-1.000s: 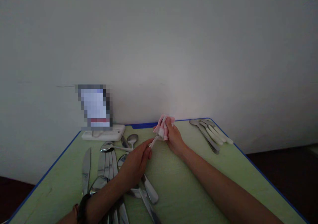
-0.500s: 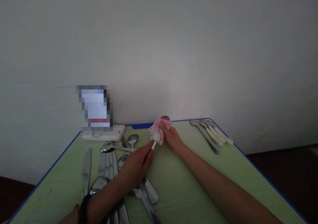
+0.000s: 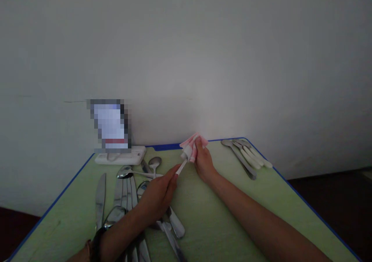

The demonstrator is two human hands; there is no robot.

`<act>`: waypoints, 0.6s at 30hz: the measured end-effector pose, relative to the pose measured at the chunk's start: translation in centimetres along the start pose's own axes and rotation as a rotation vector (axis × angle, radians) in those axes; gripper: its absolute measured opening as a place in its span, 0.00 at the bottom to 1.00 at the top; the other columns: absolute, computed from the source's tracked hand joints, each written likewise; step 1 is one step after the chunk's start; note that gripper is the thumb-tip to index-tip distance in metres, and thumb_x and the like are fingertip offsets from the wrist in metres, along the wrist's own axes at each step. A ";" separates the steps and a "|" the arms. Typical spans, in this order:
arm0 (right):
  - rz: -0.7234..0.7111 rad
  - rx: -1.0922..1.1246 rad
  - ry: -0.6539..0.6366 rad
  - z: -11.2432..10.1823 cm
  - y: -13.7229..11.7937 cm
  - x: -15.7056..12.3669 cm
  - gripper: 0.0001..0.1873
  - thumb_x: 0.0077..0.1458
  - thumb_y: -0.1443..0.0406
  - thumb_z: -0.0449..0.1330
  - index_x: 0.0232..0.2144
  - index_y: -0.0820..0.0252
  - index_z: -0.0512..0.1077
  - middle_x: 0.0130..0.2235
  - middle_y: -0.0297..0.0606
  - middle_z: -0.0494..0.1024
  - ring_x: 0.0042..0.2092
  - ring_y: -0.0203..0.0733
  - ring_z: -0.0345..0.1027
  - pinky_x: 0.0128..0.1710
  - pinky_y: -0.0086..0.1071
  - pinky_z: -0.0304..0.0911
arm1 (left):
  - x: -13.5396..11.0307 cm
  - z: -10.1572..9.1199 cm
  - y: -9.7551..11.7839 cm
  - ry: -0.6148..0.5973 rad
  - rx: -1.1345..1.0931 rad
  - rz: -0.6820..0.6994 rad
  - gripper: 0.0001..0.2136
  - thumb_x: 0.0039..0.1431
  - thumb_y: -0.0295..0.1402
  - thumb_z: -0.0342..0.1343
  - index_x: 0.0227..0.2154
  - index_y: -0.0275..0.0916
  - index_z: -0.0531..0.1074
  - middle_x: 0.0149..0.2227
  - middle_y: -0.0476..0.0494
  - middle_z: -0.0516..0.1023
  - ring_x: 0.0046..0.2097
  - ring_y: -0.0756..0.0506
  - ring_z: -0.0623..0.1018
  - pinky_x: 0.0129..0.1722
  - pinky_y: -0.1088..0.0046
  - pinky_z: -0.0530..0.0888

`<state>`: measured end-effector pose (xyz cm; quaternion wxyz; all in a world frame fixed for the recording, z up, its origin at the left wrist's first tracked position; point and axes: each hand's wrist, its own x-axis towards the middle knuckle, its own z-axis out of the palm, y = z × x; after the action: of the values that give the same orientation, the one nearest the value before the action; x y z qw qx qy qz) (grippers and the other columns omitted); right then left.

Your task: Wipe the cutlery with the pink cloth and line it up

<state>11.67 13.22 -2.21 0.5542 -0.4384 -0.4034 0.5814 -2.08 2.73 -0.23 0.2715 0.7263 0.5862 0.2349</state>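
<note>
My left hand (image 3: 158, 194) pinches the white handle of a utensil (image 3: 181, 166) that slants up and to the right. My right hand (image 3: 203, 162) is closed around a pink and white cloth (image 3: 192, 145), which is wrapped over the utensil's far end, so that end is hidden. Both hands hover over the middle of the green table (image 3: 209, 215).
Knives and spoons (image 3: 128, 192) lie in a heap at the left under my left forearm. A small row of white-handled cutlery (image 3: 247, 155) lies at the far right. A white stand (image 3: 120, 156) with a blurred-out object sits by the wall. The table has a blue edge.
My right hand has slid the cloth up along the utensil again, after it had come down toward my left hand half a second ago. My left hand has hardly moved.
</note>
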 end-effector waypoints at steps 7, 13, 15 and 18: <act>-0.016 -0.071 -0.160 -0.3 0.0 0.2 0.23 0.44 0.46 0.57 0.20 0.61 0.66 0.19 0.32 0.68 0.23 0.34 0.58 0.25 0.29 0.54 | -0.1 0.0 0.2 0.014 -0.022 0.031 0.19 0.63 0.39 0.37 0.53 0.37 0.59 0.25 0.47 0.74 0.28 0.44 0.74 0.29 0.72 0.65; -0.037 -0.144 -0.168 0.0 -0.7 -0.5 0.22 0.44 0.47 0.57 0.21 0.60 0.66 0.19 0.30 0.67 0.22 0.33 0.56 0.24 0.29 0.53 | 0.0 0.0 0.1 0.042 -0.045 0.045 0.18 0.62 0.37 0.40 0.52 0.37 0.60 0.20 0.52 0.69 0.24 0.48 0.69 0.25 0.75 0.59; -0.039 -0.126 -0.156 0.2 -0.8 -0.6 0.20 0.45 0.48 0.57 0.22 0.60 0.67 0.20 0.30 0.68 0.23 0.34 0.57 0.25 0.29 0.54 | 0.0 0.0 0.1 0.057 -0.090 0.051 0.18 0.61 0.37 0.42 0.52 0.36 0.60 0.19 0.55 0.66 0.22 0.49 0.67 0.23 0.76 0.58; -0.011 0.015 -0.094 0.3 -0.6 -0.3 0.15 0.45 0.52 0.58 0.23 0.59 0.68 0.19 0.29 0.68 0.22 0.34 0.58 0.26 0.30 0.56 | -0.1 -0.2 0.2 0.088 -0.169 0.075 0.19 0.60 0.35 0.43 0.53 0.37 0.58 0.20 0.56 0.66 0.21 0.51 0.66 0.23 0.77 0.59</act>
<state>11.61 12.92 -1.50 0.5411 -0.4043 -0.4272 0.6010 -2.10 2.61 0.11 0.2967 0.7114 0.5480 0.3250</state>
